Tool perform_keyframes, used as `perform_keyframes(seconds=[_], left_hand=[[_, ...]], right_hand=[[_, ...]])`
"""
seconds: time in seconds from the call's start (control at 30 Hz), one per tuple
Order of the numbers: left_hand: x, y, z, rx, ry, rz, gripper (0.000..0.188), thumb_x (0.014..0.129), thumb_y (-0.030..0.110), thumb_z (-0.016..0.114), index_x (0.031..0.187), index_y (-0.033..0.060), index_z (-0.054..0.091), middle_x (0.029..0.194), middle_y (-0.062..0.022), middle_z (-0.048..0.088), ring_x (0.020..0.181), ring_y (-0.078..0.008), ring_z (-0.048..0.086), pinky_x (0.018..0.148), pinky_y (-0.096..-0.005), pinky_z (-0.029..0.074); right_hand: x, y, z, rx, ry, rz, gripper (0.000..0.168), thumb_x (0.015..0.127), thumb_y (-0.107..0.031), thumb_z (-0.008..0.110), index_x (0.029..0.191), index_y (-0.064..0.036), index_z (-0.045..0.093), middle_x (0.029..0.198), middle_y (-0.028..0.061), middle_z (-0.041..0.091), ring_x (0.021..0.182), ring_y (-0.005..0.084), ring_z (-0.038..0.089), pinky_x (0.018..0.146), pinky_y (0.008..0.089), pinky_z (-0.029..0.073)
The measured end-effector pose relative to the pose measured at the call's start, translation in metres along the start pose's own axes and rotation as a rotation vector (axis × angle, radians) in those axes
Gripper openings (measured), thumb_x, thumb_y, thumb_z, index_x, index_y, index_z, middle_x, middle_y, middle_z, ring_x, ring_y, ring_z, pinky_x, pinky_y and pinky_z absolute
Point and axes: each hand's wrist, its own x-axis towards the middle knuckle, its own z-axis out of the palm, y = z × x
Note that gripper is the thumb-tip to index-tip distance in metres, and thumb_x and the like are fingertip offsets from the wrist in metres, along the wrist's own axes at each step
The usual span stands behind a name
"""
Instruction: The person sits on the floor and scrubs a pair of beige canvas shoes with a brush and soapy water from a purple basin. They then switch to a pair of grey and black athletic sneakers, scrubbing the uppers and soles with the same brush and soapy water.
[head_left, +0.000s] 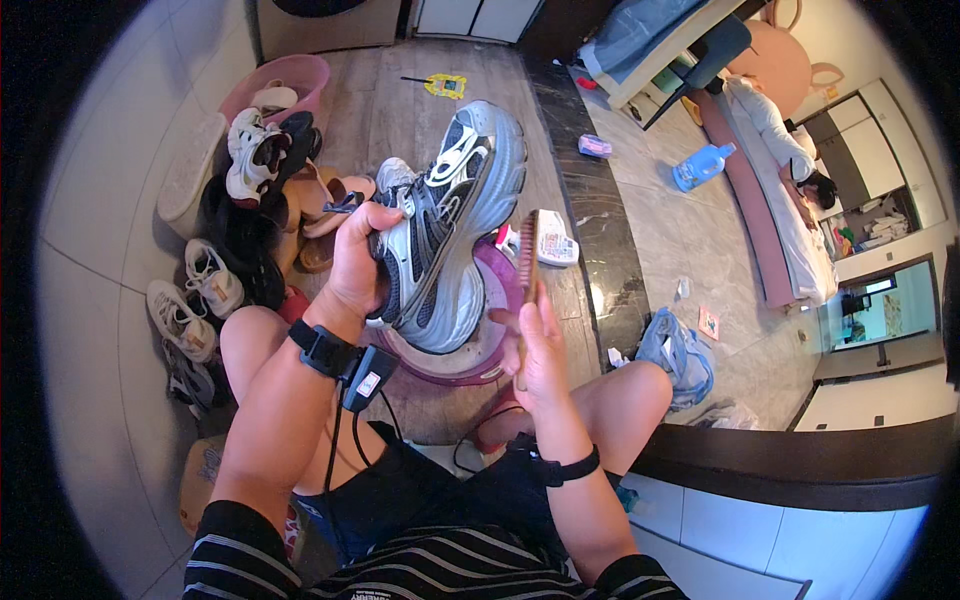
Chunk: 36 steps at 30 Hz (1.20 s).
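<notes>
My left hand (356, 262) grips a grey and silver running shoe (450, 225) at its heel end, with the toe pointing up and away and the side of the sole turned right. The shoe is over a pink basin (499, 352) on the floor, which it partly hides. In my right hand (536, 345) is a wooden-handled brush (529, 255), held upright, its bristles facing left towards the shoe but apart from it. A white spray bottle (555, 238) with a red nozzle lies just behind the brush.
Several shoes (255, 154) are heaped at left beside the tiled wall, near a pink tub (315, 82). A yellow item (446, 85) lies on the floor ahead. To the right are a blue bottle (697, 169), a blue plastic bag (675, 360) and a person (780, 135) lying on a bed.
</notes>
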Motion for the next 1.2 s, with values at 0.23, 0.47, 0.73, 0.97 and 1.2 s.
perform_keyframes(seconds=[0.23, 0.47, 0.73, 0.97, 1.2], left_hand=[[0.005, -0.007, 0.011, -0.05, -0.067, -0.047, 0.052, 0.083, 0.026, 0.048, 0.119, -0.0087, 0.061, 0.108, -0.0205, 0.071, 0.092, -0.0302, 0.071, 0.093, -0.0377, 0.054], [0.002, -0.008, 0.016, -0.041, -0.095, 0.02, 0.055, 0.084, 0.029, 0.049, 0.124, -0.0074, 0.059, 0.116, -0.0205, 0.069, 0.1, -0.0295, 0.069, 0.098, -0.0376, 0.05], [-0.002, -0.007, 0.039, 0.156, 0.065, 0.038, 0.048, 0.099, 0.04, 0.053, 0.127, 0.0014, 0.059, 0.117, -0.0127, 0.069, 0.102, -0.022, 0.068, 0.097, -0.0366, 0.051], [-0.01, -0.005, 0.017, 0.294, -0.055, -0.08, 0.067, 0.097, 0.057, 0.051, 0.138, 0.0038, 0.049, 0.129, -0.0095, 0.062, 0.113, -0.0203, 0.063, 0.098, -0.0369, 0.051], [-0.013, -0.007, 0.005, 0.458, -0.281, -0.004, 0.088, 0.083, 0.066, 0.065, 0.139, 0.0012, 0.047, 0.129, -0.009, 0.06, 0.116, -0.0173, 0.057, 0.096, -0.0323, 0.047]], right_hand=[[0.007, 0.025, 0.008, 0.337, -0.287, 0.222, 0.097, 0.077, -0.054, 0.08, 0.154, -0.023, 0.031, 0.1, -0.0097, 0.053, 0.06, 0.0015, 0.042, 0.046, 0.0169, 0.031], [0.015, 0.025, 0.005, 0.318, -0.371, 0.213, 0.11, 0.07, -0.05, 0.087, 0.156, -0.02, 0.026, 0.11, -0.0091, 0.057, 0.073, 0.0014, 0.05, 0.053, 0.016, 0.036], [0.021, 0.012, 0.013, 0.29, -0.252, 0.083, 0.101, 0.075, -0.047, 0.083, 0.153, -0.01, 0.031, 0.126, -0.004, 0.058, 0.086, -0.0006, 0.055, 0.055, 0.0129, 0.038], [0.021, 0.003, 0.008, 0.271, -0.201, 0.04, 0.096, 0.076, -0.048, 0.081, 0.151, -0.009, 0.035, 0.125, -0.0002, 0.062, 0.084, 0.0004, 0.06, 0.05, 0.0127, 0.039], [0.022, -0.001, -0.003, 0.33, -0.234, 0.051, 0.091, 0.077, -0.051, 0.079, 0.148, -0.011, 0.039, 0.114, -0.0036, 0.063, 0.067, -0.0012, 0.054, 0.044, 0.0138, 0.035]])
